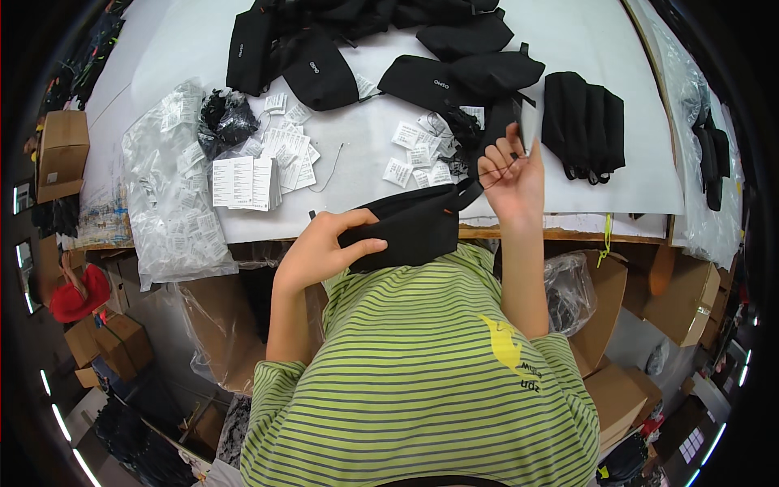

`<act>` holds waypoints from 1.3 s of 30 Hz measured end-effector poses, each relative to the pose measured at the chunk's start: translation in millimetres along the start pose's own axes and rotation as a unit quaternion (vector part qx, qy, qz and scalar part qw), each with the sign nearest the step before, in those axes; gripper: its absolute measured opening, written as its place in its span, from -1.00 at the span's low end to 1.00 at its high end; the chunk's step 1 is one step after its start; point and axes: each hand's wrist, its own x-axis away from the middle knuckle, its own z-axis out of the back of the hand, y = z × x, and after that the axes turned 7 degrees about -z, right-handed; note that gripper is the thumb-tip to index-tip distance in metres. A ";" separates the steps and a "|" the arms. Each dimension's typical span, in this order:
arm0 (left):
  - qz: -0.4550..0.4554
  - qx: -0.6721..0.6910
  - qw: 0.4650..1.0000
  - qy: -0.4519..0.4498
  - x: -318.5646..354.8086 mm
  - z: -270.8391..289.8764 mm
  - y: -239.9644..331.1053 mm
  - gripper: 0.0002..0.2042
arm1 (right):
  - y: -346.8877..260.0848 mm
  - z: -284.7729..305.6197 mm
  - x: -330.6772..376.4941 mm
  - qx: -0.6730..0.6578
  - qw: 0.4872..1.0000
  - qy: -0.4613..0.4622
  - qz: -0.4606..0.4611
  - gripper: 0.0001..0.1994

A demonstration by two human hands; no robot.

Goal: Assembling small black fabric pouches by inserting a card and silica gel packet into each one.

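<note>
Against the near table edge, in front of my striped shirt, a black fabric pouch [418, 231] is gripped by my left hand [318, 247], with the thumb on its near side and the fingers at its opening. Raised to the right, my right hand [517, 183] pinches the thin dark string of a white hang tag [529, 126]. The string runs down beside the pouch's black strap loop [469, 193]. The tag stands edge-on above the fingers.
Loose white labels [418, 150] lie beyond the pouch. Printed cards [243, 183] are stacked at left, beside a clear plastic bag [174, 187] and bundled black strings [225, 122]. Black pouches [320, 69] pile at the back; others [584, 126] stand in a row at right.
</note>
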 end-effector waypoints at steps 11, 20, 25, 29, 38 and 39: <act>-0.020 0.011 1.000 -0.022 -1.9 -2.3 1.0 -0.72 | 6.9 -13.0 -13.8 0.019 0.996 -0.076 0.042 -0.63; -0.020 -0.005 0.999 -0.044 -5.7 0.2 5.4 -0.73 | 4.1 -28.9 -11.5 0.116 0.981 -0.020 0.156 -0.75; -0.039 -0.007 0.999 -0.037 -7.1 0.4 3.4 -0.70 | 1.7 -36.7 -11.8 0.195 0.957 0.005 0.213 -0.75; -0.018 -0.020 0.998 -0.058 -9.1 3.2 6.8 -0.71 | 1.4 -30.1 -14.0 0.284 0.926 0.012 0.247 -0.82; -0.270 -0.278 0.919 0.074 -20.6 -14.7 22.7 -0.81 | 26.7 -30.4 37.6 0.898 0.363 -0.176 0.175 -0.80; -0.284 -0.230 0.930 0.037 -21.5 -19.2 18.1 -0.80 | 26.7 -27.3 40.4 0.899 0.354 -0.198 0.166 -0.78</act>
